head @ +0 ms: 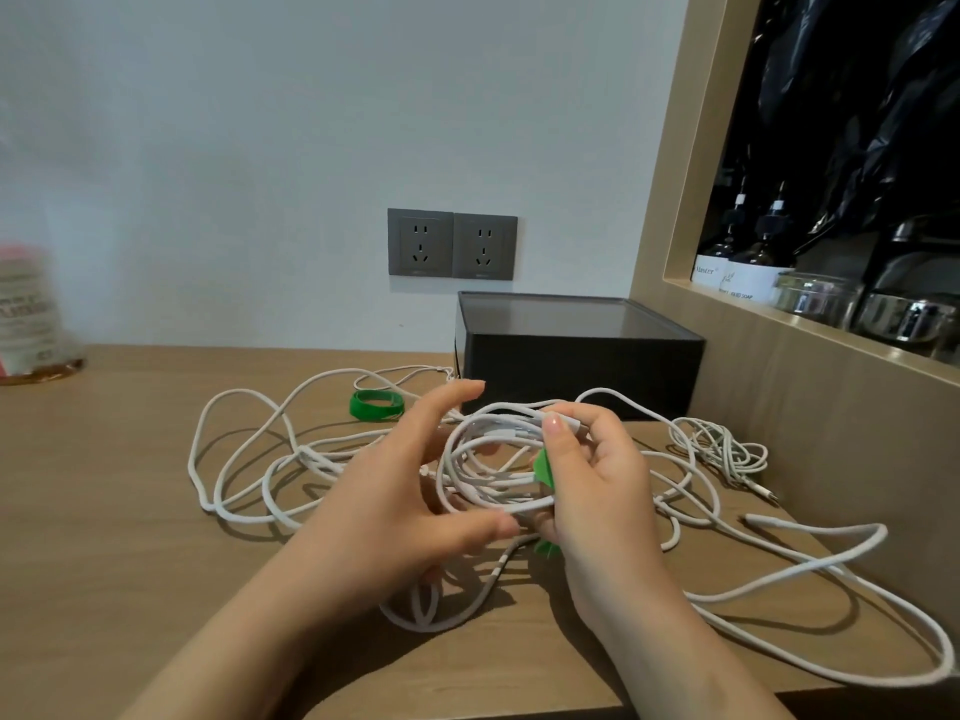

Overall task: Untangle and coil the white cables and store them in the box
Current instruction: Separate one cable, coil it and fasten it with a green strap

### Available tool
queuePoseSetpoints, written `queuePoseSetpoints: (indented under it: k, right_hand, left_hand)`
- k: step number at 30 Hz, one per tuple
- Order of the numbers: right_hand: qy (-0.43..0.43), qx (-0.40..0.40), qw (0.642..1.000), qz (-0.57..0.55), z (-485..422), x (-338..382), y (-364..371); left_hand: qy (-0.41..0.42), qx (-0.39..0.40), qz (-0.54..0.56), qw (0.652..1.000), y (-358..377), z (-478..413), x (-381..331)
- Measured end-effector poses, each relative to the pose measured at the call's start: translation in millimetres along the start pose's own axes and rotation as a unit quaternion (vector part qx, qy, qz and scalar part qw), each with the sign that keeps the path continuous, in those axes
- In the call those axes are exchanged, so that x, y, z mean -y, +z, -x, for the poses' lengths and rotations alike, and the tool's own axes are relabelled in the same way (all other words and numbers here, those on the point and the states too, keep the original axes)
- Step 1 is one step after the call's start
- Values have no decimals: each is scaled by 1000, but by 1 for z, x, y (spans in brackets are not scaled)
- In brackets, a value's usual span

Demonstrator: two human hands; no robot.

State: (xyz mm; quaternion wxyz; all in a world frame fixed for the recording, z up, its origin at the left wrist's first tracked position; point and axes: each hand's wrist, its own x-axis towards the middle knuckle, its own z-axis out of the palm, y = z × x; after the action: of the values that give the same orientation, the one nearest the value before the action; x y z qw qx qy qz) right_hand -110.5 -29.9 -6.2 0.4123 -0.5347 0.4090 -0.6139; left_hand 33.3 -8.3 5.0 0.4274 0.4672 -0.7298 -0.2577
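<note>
At the near edge of a wooden counter [130, 511], a person's bare forearms reach in over a sprawl of white cables [306, 454], with one long loop [779, 570] trailing toward the near right corner.

Just beyond, at mid-counter, the right hand [597, 475] grips a coil [488, 483] of cable held clear of the surface. Its thumb pinches the plug ends against the topmost turns, apparently so the turns cannot spring apart. A green strap [543, 467] is tucked into the same grip, seemingly ready to bind the coil.

The left hand [395, 491] is open, with fingers spread and straight on the coil's left side and the thumb tip at its lowest turn. By the look of it, this hand is steadying rather than holding. The coil sits between the two hands. Strands run from it down to the loose cable on the counter, so it appears not yet free of the tangle.

Farther back on the left, a second strap [376, 406] lies curled in a ring among the loops, handy for another cable. Toward the right edge, a small bundle [722, 449] of thinner cable rests beside the wooden side panel [779, 407].

In the back right corner stands the black box [576, 366], just behind the hands. Its top looks open, though its inside cannot be made out.

On the wall behind are twin sockets [452, 245]. A blurred container [31, 314] sits at the far left, and bottles [748, 252] and glass jars [815, 298] fill a recessed shelf on the right.
</note>
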Motion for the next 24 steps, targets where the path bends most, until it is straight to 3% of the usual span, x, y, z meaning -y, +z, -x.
queuePoseSetpoints:
  k: [3,7,11,18,24]
  right_hand:
    - [35,21,999,-34,1,3,-1]
    - [38,48,998,-7,1,1,1]
    - [12,45,999,2,2,2,1]
    - [-47,44,997,32,4,1,3]
    - [-81,57,993,59,6,1,3]
  left_hand:
    - [57,-1,-86,995,1,-1,3]
    - [95,-60,-54,992,-1,0,3]
    - [37,-28,91,995,1,4,-3]
    - [5,-83,137,987,9,1,-5]
    - [-32,-74,215,973,10,-1,-5]
